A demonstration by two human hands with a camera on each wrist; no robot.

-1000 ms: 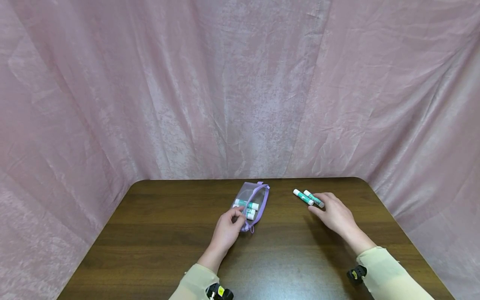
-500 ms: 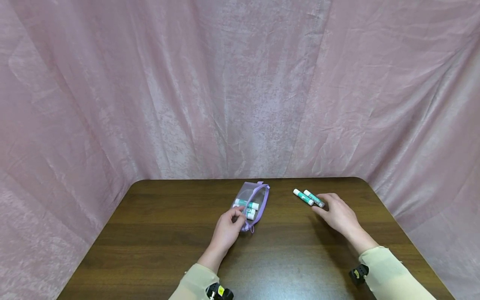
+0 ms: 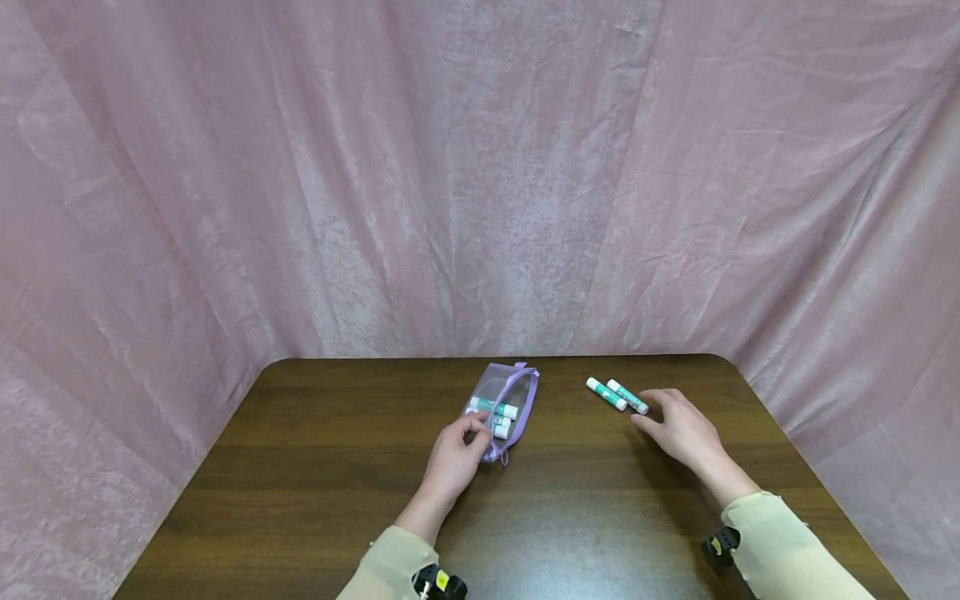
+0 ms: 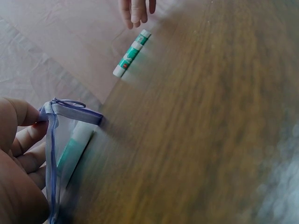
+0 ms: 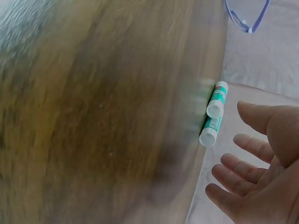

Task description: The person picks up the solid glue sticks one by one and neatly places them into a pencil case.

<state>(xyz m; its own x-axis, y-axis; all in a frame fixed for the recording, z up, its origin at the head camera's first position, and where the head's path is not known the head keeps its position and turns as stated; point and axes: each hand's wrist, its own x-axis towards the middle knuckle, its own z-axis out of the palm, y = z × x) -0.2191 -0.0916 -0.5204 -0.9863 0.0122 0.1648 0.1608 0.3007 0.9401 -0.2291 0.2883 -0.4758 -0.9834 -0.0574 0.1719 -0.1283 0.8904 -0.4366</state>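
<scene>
My left hand pinches the near corner of a purple mesh zip pouch between thumb and fingers, and the zip gapes open. Inside lie several green-and-white glue sticks, partly hidden by the mesh and my fingers. To the right of the pouch, two more glue sticks, a left one and a right one, rest side by side on the table. My right hand hovers just right of them, thumb and fingers spread. In the right wrist view nothing lies between its fingers.
Everything rests on a dark brown wooden table with rounded far corners. A pink velvety curtain hangs behind it and along both sides. Both sleeves carry a black wrist camera.
My right hand has drawn back a little to the right, away from the two glue sticks on the table. The left hand and the pouch have stayed in place.
</scene>
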